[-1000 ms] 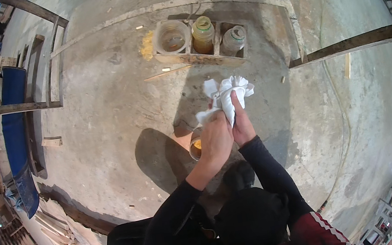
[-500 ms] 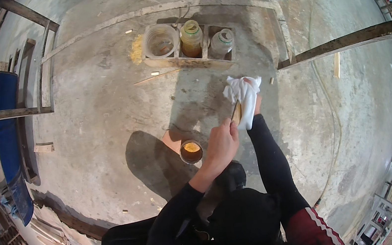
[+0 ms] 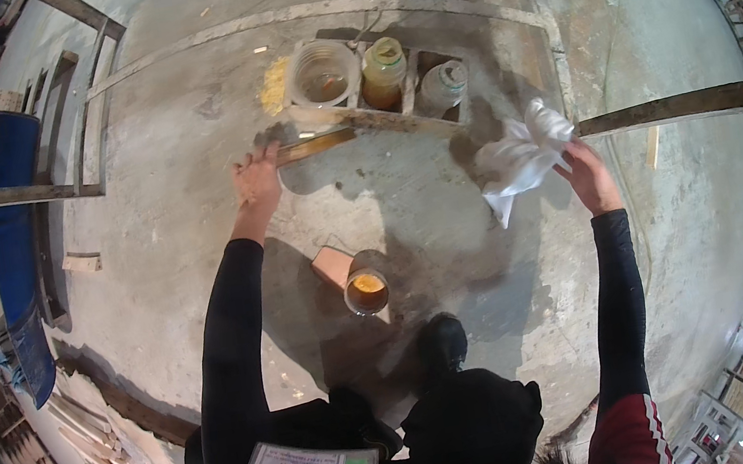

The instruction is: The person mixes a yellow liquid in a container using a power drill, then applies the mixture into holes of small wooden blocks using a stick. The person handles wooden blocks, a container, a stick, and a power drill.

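Note:
In my left hand [image 3: 259, 186], out to the left and closed, is one end of a brown wooden strip [image 3: 319, 145]; its other end points right, toward the front of a wooden box. My right hand [image 3: 590, 175], reaching out on the right, grips a crumpled white cloth [image 3: 527, 153], whose corner hangs down to the left. Nearer me, between my arms, a round cup [image 3: 367, 301] with orange-yellow contents stands on the floor. Partly behind the cup lies a flat pinkish piece [image 3: 332, 265].
The divided box [image 3: 356, 120] holds a wide tub [image 3: 321, 76], a yellow-brown jar [image 3: 383, 74] and a clear jar [image 3: 443, 86]. Yellow crumbs [image 3: 275, 84] lie beside it. A pale frame bar [image 3: 284, 18] runs behind; dark beams [image 3: 686, 105] come in from the sides. Wood pieces lie at lower left.
My hands have moved apart. The left has swung left with the wooden strip, away from the cloth; the right has moved right with the cloth, which now hangs looser.

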